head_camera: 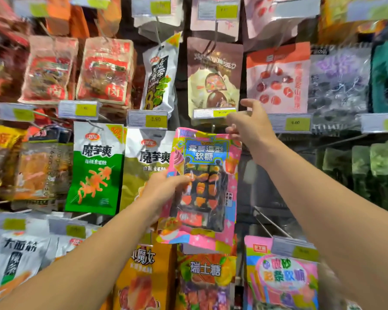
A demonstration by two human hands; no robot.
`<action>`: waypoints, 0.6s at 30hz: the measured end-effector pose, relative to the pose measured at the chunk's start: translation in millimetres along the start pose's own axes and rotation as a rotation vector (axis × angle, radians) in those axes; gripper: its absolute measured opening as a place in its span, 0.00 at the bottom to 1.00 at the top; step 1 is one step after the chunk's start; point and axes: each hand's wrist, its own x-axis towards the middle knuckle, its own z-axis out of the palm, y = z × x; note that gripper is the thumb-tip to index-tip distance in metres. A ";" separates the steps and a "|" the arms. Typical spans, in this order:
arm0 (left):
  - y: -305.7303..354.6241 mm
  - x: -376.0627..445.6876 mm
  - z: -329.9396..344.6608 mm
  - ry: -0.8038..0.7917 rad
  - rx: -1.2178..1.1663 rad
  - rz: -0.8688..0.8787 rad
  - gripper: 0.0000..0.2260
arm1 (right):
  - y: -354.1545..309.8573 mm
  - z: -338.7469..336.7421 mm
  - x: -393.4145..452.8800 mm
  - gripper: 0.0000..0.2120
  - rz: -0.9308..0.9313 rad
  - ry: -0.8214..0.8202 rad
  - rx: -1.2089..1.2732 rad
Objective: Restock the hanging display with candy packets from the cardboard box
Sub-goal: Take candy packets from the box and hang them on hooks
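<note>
A pink candy packet [203, 186] with bright sweets printed on it is held up in front of the hanging display. My left hand [164, 189] grips its left edge about halfway down, thumb on the front. My right hand [246, 126] pinches its top right corner, just under a price tag [214, 113] on a hook. The packet's top edge sits level with that hook [213, 127]. The cardboard box is out of view.
Snack packets hang all around: green and white ones [94, 168] to the left, a brown chocolate bag [214, 79] above, a pink candy bag [280, 274] lower right. Bare metal hooks [269, 222] stick out from the dark panel to the right of the packet.
</note>
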 end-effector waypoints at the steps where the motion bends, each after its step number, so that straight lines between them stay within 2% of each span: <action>1: 0.3 1.7 0.9 0.009 -0.006 0.005 0.06 | -2.5 -1.7 2.8 0.25 -0.007 -0.020 0.059; 4: 5.2 5.3 4.3 0.017 -0.010 0.029 0.13 | -10.5 -4.1 6.2 0.25 -0.025 -0.057 0.115; 8: 10.0 12.2 12.9 0.013 -0.050 0.053 0.06 | -11.9 -6.7 9.7 0.29 -0.043 -0.091 0.089; 12: 10.0 13.4 23.1 0.024 -0.093 0.029 0.08 | -6.2 -10.1 11.9 0.29 -0.057 -0.104 0.051; 16: 6.2 17.0 26.6 0.021 -0.066 -0.014 0.02 | -4.5 -11.9 11.7 0.29 -0.063 -0.124 0.042; 18: 6.0 20.9 27.4 0.030 -0.038 -0.026 0.04 | -5.9 -13.4 11.3 0.29 -0.068 -0.141 0.032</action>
